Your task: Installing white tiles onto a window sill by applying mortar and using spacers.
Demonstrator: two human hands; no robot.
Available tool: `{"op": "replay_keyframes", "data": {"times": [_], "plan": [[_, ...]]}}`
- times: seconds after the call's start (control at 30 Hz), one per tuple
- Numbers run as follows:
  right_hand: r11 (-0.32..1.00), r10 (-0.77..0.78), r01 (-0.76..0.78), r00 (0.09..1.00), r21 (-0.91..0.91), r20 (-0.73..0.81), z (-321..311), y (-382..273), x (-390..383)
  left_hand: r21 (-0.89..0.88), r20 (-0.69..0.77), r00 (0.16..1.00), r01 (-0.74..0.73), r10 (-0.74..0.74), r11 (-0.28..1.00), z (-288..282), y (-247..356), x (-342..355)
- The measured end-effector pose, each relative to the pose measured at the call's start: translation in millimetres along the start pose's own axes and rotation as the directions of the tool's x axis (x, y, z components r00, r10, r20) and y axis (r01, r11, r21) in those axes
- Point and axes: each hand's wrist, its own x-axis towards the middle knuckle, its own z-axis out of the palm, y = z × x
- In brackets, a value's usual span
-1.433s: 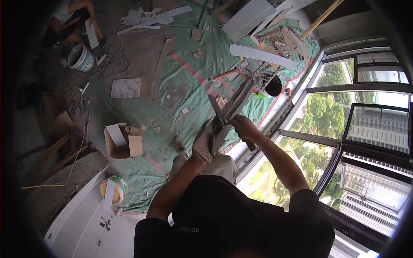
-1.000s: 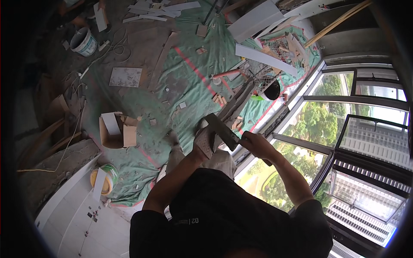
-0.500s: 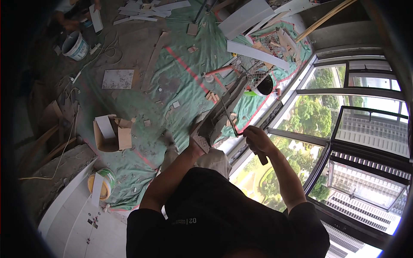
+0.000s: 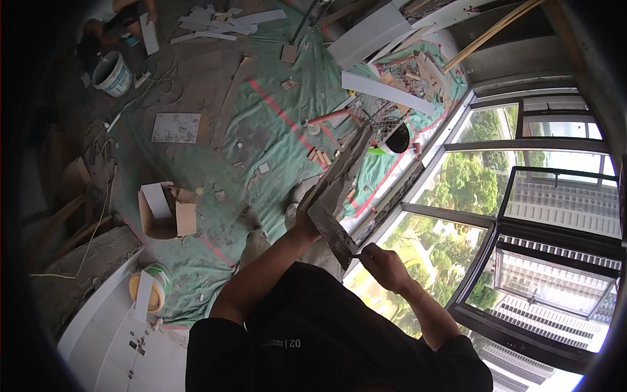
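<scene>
Now the right hand (image 4: 385, 264) sits lower and nearer the body than 0.5 s ago, fingers wrapped tight round the handle of a trowel (image 4: 333, 232), whose flat mortar-caked blade lies close in front of the chest, angled from near-right up toward far-left. Left hand (image 4: 305, 219) is just left of the blade, thumb and fingers pressed on the near end of a long grey board (image 4: 346, 166), a hawk or float by the look, can't tell which; that board runs away toward the far right. About a sec ago the blade stood more upright betw. both hands; now it's tipped flatter against the board's near end, so I judge it a scrape or load stroke w/ mortar, mid-way, not finished. Beyond the hands, down on the floor: green sheeting (image 4: 281, 130) w/ red tape lines, an open cardboard box (image 4: 163, 209) to the left, a yellow-lidded tub (image 4: 149, 287) near-left by a white panel. Farther off, a grey tile (image 4: 176, 127), white bucket (image 4: 112, 73) far-left, white planks and offcuts at the far edge. Window frames (image 4: 496, 215) fill the right, trees outside. Another person crouches far-left, apart from this work.
</scene>
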Motion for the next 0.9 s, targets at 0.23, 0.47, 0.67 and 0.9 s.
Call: {"op": "replay_keyframes", "data": {"times": [0.23,0.47,0.67,0.9], "plan": [[0.961,-0.216,0.204,0.975,0.186,0.049,11.3,-22.1,-30.2,-0.024,0.062,0.997,-0.042,0.043,0.999,-51.4,-28.2,30.7],[0.907,0.257,-0.319,0.936,0.274,0.241,-63.9,-22.2,41.1,-0.284,-0.023,0.999,0.038,-0.046,0.958,-16.1,-15.5,7.9],[0.947,0.104,-0.206,0.922,0.245,0.373,-55.6,-53.6,62.6,-0.323,-0.169,0.977,0.068,-0.128,0.944,0.8,-19.7,10.0],[0.972,-0.235,0.234,0.972,0.029,0.021,-30.0,-7.2,31.2,-0.322,-0.052,0.996,0.054,-0.075,0.945,-38.3,-34.2,22.1]]}}
